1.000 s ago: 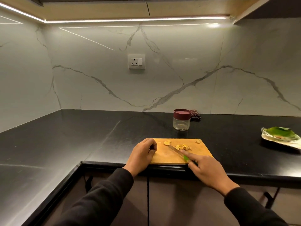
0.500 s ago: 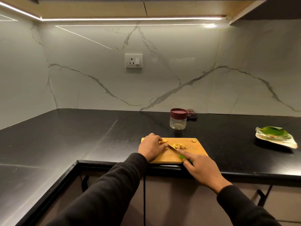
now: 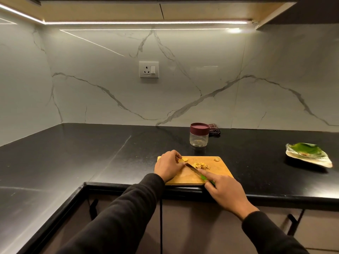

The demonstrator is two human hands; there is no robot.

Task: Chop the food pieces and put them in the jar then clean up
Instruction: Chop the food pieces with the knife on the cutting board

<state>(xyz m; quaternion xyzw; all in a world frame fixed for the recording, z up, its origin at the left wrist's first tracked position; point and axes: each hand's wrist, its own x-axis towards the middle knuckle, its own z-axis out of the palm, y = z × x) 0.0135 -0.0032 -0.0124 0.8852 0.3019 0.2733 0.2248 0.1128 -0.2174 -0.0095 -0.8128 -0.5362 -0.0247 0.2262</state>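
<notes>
Faintly, pale bits inside lidded jar [image 3: 199, 137]

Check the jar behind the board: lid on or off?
On. The jar stands upright with its maroon lid seated on top, behind the cutting board. Neither hand touches it.

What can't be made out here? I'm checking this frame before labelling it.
- Head view: the piece under the left hand is mostly covered by its fingers.
- Knife handle: hidden inside the right hand.
- Jar contents: too small to identify.
- Cloth: partly behind the jar.
</notes>
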